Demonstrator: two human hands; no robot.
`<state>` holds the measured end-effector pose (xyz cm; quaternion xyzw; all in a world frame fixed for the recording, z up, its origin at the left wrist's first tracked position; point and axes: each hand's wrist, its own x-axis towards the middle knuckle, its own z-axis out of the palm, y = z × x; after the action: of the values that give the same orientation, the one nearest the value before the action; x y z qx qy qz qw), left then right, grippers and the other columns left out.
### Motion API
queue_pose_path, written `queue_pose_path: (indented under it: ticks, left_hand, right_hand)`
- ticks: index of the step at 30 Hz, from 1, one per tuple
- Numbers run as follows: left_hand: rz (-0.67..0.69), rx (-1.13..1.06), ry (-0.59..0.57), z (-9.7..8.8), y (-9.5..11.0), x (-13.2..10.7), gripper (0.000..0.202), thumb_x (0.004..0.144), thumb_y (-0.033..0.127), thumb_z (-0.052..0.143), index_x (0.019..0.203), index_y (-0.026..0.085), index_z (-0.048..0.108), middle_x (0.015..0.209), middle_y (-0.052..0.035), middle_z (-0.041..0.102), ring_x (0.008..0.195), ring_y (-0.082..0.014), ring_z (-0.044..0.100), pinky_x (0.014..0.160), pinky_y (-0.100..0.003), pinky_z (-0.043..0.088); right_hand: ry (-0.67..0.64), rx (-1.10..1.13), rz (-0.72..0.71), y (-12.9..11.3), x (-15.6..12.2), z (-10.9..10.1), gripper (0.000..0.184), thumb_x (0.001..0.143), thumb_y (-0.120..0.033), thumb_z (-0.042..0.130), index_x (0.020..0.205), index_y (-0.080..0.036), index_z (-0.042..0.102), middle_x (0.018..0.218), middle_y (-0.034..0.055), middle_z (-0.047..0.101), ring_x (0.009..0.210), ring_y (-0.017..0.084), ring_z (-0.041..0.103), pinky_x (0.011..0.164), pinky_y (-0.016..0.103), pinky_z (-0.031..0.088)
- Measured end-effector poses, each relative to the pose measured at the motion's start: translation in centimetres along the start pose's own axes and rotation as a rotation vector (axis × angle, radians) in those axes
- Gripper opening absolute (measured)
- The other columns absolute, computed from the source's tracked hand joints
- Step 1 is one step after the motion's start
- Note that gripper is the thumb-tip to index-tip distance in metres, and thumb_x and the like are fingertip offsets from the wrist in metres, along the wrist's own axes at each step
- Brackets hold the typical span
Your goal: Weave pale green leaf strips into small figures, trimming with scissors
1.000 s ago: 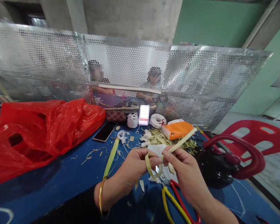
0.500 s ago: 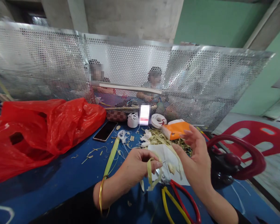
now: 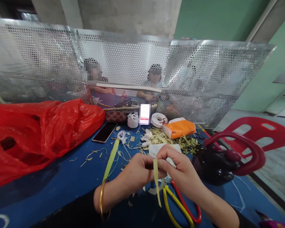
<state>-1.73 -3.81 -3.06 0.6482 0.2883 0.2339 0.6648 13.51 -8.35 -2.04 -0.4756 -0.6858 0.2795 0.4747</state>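
Note:
My left hand is closed, thumb and fingers pinching a pale green strip of leaf that hangs down toward me. Against it, my right hand is closed too, its thumb and forefinger on the upper end of the same strip. The fingertips of both hands meet there and hide part of the strip. Below them lie scissors with one yellow and one red handle; their blades are mostly covered by my hands. A white sheet of paper lies behind my fingers.
A red plastic bag fills the left. Nearby are a phone, a long green leaf strip, white string, a ribbon spool, plant scraps, an orange tissue pack and a dark kettle. A perforated metal screen stands behind.
My right hand, open and apart before, has come in left to the left hand and closed on the leaf strip. The strip now hangs straighter. The view has shifted slightly.

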Motion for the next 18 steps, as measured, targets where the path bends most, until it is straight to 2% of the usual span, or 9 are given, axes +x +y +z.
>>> queue_pose_path:
  ticks: [4, 9, 11, 15, 18]
  left_hand:
    - [-0.017, -0.033, -0.006, 0.1, 0.3, -0.1, 0.024, 0.065, 0.035, 0.073, 0.061, 0.012, 0.068, 0.055, 0.003, 0.051, 0.055, -0.0088, 0.041, 0.055, -0.022, 0.033]
    - [-0.073, -0.033, -0.042, -0.1, -0.1, -0.2, 0.017, 0.066, 0.03, 0.072, 0.066, 0.013, 0.071, 0.059, 0.0008, 0.057, 0.056, -0.0101, 0.046, 0.058, -0.023, 0.035]
    - [-0.065, -0.027, -0.03, 0.0, -0.1, -0.3, 0.021, 0.069, 0.032, 0.07, 0.06, 0.013, 0.068, 0.057, 0.0008, 0.056, 0.054, -0.0089, 0.043, 0.056, -0.023, 0.032]
    - [-0.097, -0.106, -0.029, 0.2, 0.3, -0.3, 0.038, 0.079, 0.042, 0.06, 0.055, 0.013, 0.062, 0.049, 0.0023, 0.049, 0.045, -0.0063, 0.026, 0.047, -0.023, 0.017]
    - [-0.109, -0.126, -0.013, 0.3, 0.7, -0.3, 0.033, 0.075, 0.042, 0.064, 0.059, 0.013, 0.064, 0.054, 0.0008, 0.055, 0.046, -0.0064, 0.03, 0.048, -0.023, 0.019]
  right_hand:
    - [0.101, 0.129, 0.154, -0.2, -0.1, 0.4, 0.017, 0.084, -0.025, 0.055, 0.068, -0.019, 0.055, 0.068, -0.0011, 0.051, 0.066, 0.014, 0.048, 0.06, 0.026, 0.038]
    - [0.159, 0.243, 0.225, -0.3, -0.3, 1.0, 0.021, 0.081, -0.03, 0.06, 0.064, -0.019, 0.054, 0.063, -0.0024, 0.048, 0.06, 0.012, 0.043, 0.053, 0.023, 0.036]
    - [0.143, 0.339, 0.289, -0.3, -0.3, 1.2, 0.022, 0.08, -0.034, 0.063, 0.066, -0.019, 0.055, 0.062, -0.0036, 0.046, 0.055, 0.011, 0.041, 0.048, 0.022, 0.035]
    - [0.131, 0.529, 0.414, -0.1, -0.3, 1.2, 0.025, 0.076, -0.041, 0.068, 0.071, -0.02, 0.055, 0.058, -0.0047, 0.048, 0.047, 0.01, 0.04, 0.042, 0.021, 0.033]
    - [0.154, 0.59, 0.424, -0.2, -0.2, 1.1, 0.029, 0.073, -0.042, 0.072, 0.068, -0.02, 0.054, 0.055, -0.0055, 0.048, 0.046, 0.009, 0.04, 0.043, 0.021, 0.032]
